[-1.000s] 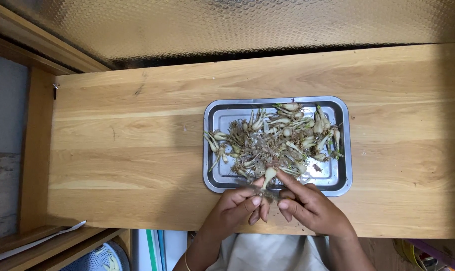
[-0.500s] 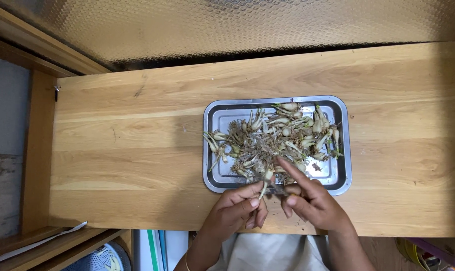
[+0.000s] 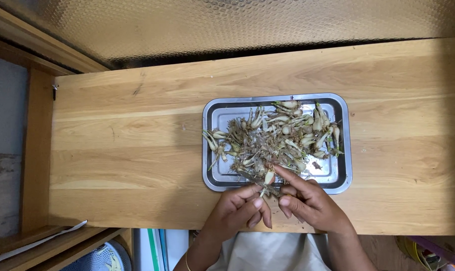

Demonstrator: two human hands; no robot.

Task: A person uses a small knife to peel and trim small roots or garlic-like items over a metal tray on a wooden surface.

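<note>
While both hands meet at the near edge of the metal tray [image 3: 210, 150], they hold one small bulb [image 3: 269, 177] between them. The left hand [image 3: 237, 208] pinches the thin stalk end of this bulb with thumb and forefinger, and its other fingers are curled under. The right hand [image 3: 310, 203] is touching the same bulb from the other side; its forefinger is stretched out toward the pale head of the bulb, and the thumb is pressed against the lower part. So both grips are closed on the bulb, not loose. The bulb itself is just over the front rim of the tray, a little tilted, with the pale head pointing away from the person.

Just beyond the grip, inside the tray, lies a heap of similar bulbs [image 3: 275, 138] with roots and dry stalks, all mixed together. The heap spreads from the fingertips to the far rim of the tray, and more to the right of the grip than to the left.

Under the hands and the tray is a wooden table [image 3: 127, 150]. On the wrist of the left hand, a thin bangle [image 3: 187, 261] is visible.
</note>
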